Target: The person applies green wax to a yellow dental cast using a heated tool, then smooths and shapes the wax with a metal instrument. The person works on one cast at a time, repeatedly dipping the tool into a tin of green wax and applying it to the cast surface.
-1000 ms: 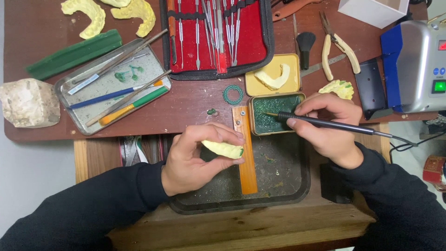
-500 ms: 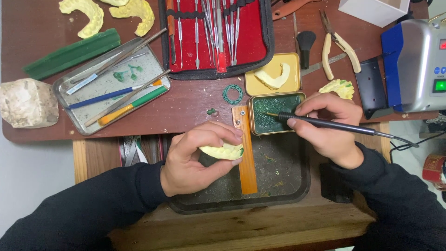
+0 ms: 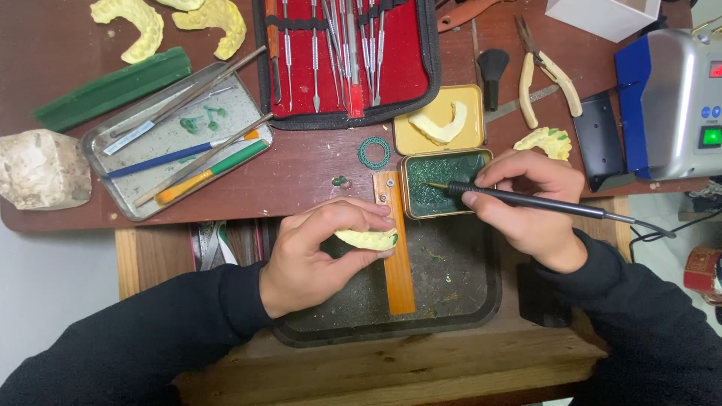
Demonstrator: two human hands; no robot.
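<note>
I find my left hand (image 3: 316, 256) with fingers clamped on the cast (image 3: 368, 239), held against the wooden peg (image 3: 396, 248). At two o'clock from it, my right hand (image 3: 530, 207) pinches the pen (image 3: 526, 199), long axis left-right, tip in the wax tin (image 3: 444, 184).

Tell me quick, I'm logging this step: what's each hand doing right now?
Left hand: closed on a pale yellow dental cast, resting against the wooden peg.
Right hand: closed on a black corded wax pen, tip in the green wax tin.
</note>
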